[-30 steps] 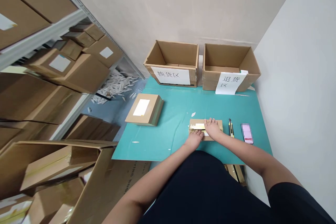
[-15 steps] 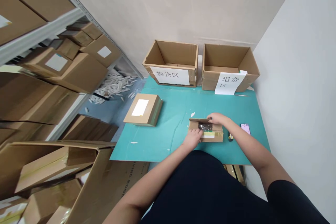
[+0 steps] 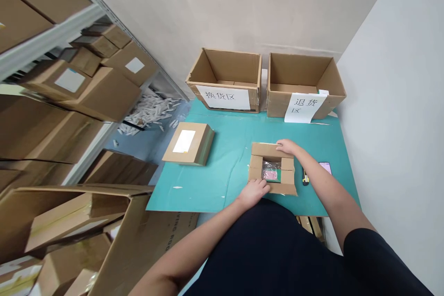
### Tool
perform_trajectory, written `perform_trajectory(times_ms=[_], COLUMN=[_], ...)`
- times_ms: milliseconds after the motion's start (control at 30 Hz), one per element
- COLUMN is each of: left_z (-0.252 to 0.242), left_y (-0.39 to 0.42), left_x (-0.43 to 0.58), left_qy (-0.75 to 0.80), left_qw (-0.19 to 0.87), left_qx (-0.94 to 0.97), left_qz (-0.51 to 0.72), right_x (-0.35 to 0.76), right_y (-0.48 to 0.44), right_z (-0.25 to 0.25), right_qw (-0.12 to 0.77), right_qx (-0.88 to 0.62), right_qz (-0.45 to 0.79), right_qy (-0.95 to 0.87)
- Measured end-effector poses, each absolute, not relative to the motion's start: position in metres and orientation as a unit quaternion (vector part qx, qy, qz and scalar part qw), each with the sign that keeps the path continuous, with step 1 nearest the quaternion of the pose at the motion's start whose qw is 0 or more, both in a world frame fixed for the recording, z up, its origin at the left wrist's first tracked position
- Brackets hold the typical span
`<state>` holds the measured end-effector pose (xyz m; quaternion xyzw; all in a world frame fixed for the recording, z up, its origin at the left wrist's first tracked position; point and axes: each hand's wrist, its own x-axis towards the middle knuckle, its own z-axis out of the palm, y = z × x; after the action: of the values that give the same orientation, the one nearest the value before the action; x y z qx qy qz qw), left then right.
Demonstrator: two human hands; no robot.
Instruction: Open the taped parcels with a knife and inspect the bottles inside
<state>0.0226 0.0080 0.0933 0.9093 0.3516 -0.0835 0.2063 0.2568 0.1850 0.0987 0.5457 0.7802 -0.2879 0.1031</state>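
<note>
A small cardboard box [image 3: 255,168] sits on the green tabletop with its flaps folded outward. Inside it lies a clear plastic-wrapped item [image 3: 272,173] showing pink and green; its kind is not clear. My left hand [image 3: 255,192] is closed on the near flap at its left part. At the far side my right hand [image 3: 287,146] grips the upper flap near its right corner. Just right of the box lies a yellow and black utility knife [image 3: 305,177], and a phone [image 3: 325,168] with a lit screen is partly covered by my right forearm.
Two large open cartons with handwritten signs, one left [image 3: 225,67] and one right [image 3: 301,71], stand at the table's back. A labelled box [image 3: 189,144] lies on the table's left. Shelves of boxes [image 3: 100,92] and a big carton of parcels [image 3: 120,236] flank the table.
The near and far flaps have swung outward, so the box is wider open and its wrapped contents show more. My left hand moved slightly down with the near flap.
</note>
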Motion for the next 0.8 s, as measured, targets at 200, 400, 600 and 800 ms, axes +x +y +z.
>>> perform_trajectory(times_ms=[200, 400, 600, 800], left_z=[0.096, 0.110, 0.100, 0.095], left_y=[0.005, 0.029, 0.065, 0.070], left_x=[0.018, 0.023, 0.035, 0.043], left_qy=[0.360, 0.493, 0.498, 0.482], left_qw=[0.263, 0.329, 0.294, 0.271], left_qx=[0.894, 0.805, 0.799, 0.813], left_qz=[-0.050, -0.010, -0.163, -0.183], right_x=[0.255, 0.254, 0.261, 0.260], right_y=[0.159, 0.100, 0.054, 0.041], right_z=[0.098, 0.101, 0.091, 0.077], right_qw=[0.034, -0.040, -0.010, 0.078], right_qx=[0.557, 0.514, 0.410, 0.369], right_qz=[-0.187, -0.078, -0.163, -0.177], right_qy=[0.809, 0.853, 0.897, 0.909])
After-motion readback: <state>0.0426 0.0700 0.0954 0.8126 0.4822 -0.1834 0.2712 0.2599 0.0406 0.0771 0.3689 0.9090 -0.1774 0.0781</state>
